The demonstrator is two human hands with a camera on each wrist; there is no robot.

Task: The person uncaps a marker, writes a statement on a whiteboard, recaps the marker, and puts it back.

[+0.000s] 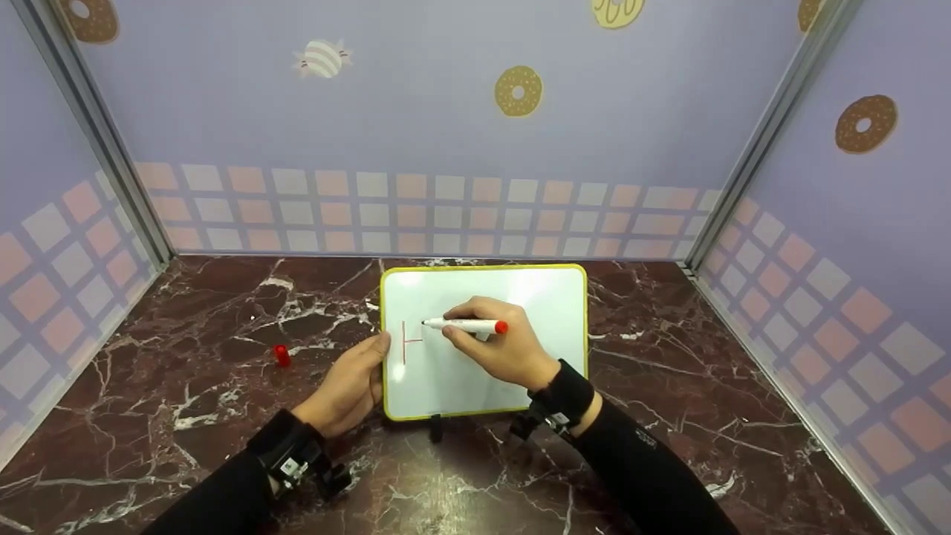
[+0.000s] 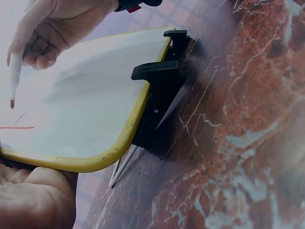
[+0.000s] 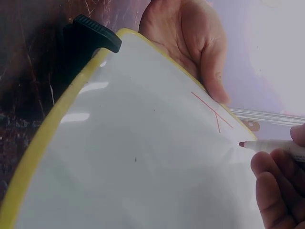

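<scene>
A small whiteboard (image 1: pixel 557 312) with a yellow frame leans back on a black stand (image 2: pixel 159 107). My left hand (image 1: pixel 348 385) grips its left edge, thumb at the frame and fingers behind. Between thumb and fingers my right hand (image 1: pixel 513 349) pinches a white marker (image 1: pixel 472 325) with a red end. Its uncapped tip points left, close over the board's surface. Thin red strokes (image 1: pixel 404 351), a long upright line with a short bar going right, show near the board's left side. In the right wrist view, the marker's tip (image 3: pixel 242 144) is just beside these strokes.
A red marker cap (image 1: pixel 281 355) stands on the dark marbled table (image 1: pixel 223 446), left of the board. Behind and at both sides rise patterned panels (image 1: pixel 423 134) with metal corner posts (image 1: pixel 773 134). The stand's thin support leg (image 2: pixel 125 164) shows beneath the board.
</scene>
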